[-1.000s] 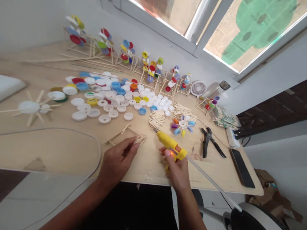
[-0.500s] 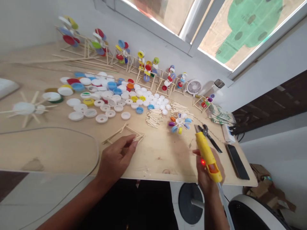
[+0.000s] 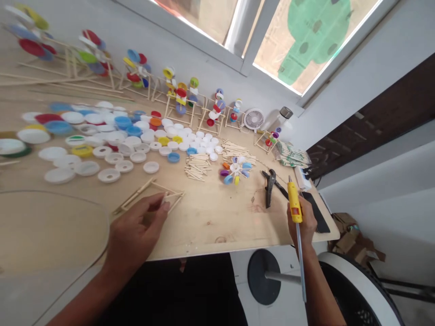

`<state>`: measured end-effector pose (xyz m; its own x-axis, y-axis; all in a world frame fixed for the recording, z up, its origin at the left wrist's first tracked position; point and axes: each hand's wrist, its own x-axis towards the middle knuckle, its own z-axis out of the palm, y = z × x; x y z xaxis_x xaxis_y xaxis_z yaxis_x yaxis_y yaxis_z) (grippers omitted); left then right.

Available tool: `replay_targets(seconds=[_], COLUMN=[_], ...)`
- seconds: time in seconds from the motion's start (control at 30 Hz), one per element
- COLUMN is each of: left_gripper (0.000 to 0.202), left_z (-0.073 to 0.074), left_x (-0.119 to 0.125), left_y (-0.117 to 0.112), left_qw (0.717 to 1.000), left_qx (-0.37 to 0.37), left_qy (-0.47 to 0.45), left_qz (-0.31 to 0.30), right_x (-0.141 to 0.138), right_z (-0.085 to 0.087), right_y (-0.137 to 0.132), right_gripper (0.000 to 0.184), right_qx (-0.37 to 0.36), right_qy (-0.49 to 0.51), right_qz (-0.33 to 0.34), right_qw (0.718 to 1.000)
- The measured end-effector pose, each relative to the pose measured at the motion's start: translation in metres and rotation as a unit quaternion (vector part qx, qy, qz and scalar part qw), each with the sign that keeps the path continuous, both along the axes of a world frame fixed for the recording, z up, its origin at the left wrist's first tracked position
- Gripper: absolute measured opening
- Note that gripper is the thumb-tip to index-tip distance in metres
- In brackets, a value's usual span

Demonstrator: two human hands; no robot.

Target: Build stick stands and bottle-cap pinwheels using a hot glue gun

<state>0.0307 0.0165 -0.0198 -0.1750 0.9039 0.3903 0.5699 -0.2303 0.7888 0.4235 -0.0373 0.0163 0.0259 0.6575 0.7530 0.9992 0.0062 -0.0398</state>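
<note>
My left hand (image 3: 141, 231) is closed, thumb and fingers pinching the near corner of a small wooden stick frame (image 3: 139, 192) at the table's front left. In my right hand (image 3: 304, 222) is a yellow hot glue gun (image 3: 295, 201), its nozzle pointing up and away and a long clear glue stick trailing from its back. Black-handled pliers (image 3: 270, 188) lie just left of the glue gun. A phone (image 3: 316, 212) is partly hidden behind my right hand. Between the hands and farther back rests a wheel of coloured bottle caps (image 3: 236, 170).
Loose bottle caps (image 3: 109, 174) spread over the left and middle. Piles of short sticks (image 3: 197, 166) lie beside them. Finished-looking cap wheels on stick frames (image 3: 180, 106) line the wall, with a small white fan (image 3: 253, 119) and a bottle (image 3: 283, 118). A cable loops at front left.
My right hand has carried the glue gun right, past the pliers and over beside the phone. The left hand keeps its pinch on the stick frame. The whole view has shifted to the right.
</note>
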Motion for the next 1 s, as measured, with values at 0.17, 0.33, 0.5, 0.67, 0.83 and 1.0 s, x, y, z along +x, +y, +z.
replay_targets(seconds=[0.17, 0.33, 0.5, 0.67, 0.83, 1.0], left_gripper=[0.028, 0.028, 0.025, 0.028, 0.025, 0.026], left_z=[0.003, 0.000, 0.001, 0.000, -0.003, -0.003], left_x=[0.000, -0.001, -0.001, 0.000, 0.000, 0.000], left_y=[0.000, 0.000, 0.001, 0.001, 0.001, 0.000], left_qw=[1.000, 1.000, 1.000, 1.000, 0.999, 0.999], left_qx=[-0.017, -0.004, -0.025, -0.015, -0.020, -0.028], left_qy=[0.005, -0.002, 0.001, -0.018, -0.025, -0.039], left_qz=[0.003, 0.003, -0.003, 0.002, 0.004, 0.000], right_x=[0.024, 0.034, 0.040, 0.044, 0.052, 0.060], right_z=[-0.015, -0.023, -0.026, -0.026, -0.022, -0.010], right_y=[0.016, 0.030, 0.040, 0.045, 0.044, 0.035], right_gripper=[0.026, 0.025, 0.024, 0.029, 0.038, 0.046], right_qx=[-0.059, -0.082, -0.127, -0.176, -0.199, -0.215], right_qy=[-0.015, -0.021, -0.035, -0.052, -0.056, -0.086], right_qz=[0.005, -0.022, -0.007, 0.021, 0.050, 0.053], right_qw=[0.998, 0.996, 0.991, 0.983, 0.977, 0.971])
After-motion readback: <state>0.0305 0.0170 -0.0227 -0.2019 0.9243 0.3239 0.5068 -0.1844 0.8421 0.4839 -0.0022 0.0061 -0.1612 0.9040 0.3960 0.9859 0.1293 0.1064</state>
